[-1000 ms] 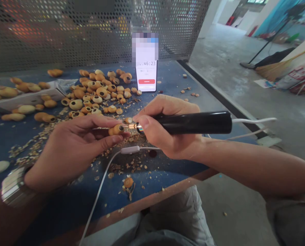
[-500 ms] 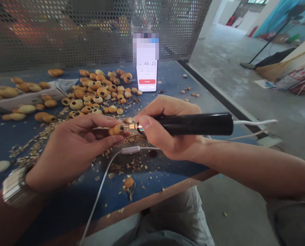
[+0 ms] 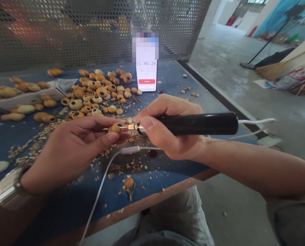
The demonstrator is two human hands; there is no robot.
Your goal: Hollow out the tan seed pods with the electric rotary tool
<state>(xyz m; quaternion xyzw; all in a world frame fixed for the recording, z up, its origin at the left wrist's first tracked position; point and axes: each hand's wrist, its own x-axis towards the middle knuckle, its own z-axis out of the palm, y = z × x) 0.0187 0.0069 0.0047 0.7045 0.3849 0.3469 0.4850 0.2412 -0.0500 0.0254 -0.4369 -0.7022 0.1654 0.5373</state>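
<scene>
The small, rounded tan gourd shell [image 3: 113, 128], dark opening [image 3: 119, 125] facing right, is above the middle of the blue surface [image 3: 171, 73]; my left grip [image 3: 68, 150] pinches it. My right grip [image 3: 169, 143] wraps a glossy black cylindrical tool [image 3: 208, 123], its thin metal bit [image 3: 123, 127] at the opening. Hollowed tan gourds [image 3: 97, 99] lie heaped far left of my tool.

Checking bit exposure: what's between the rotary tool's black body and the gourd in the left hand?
In the head view: the gold chuck, then a thin bit reaching the dark opening of the small gourd in the left hand.
</scene>
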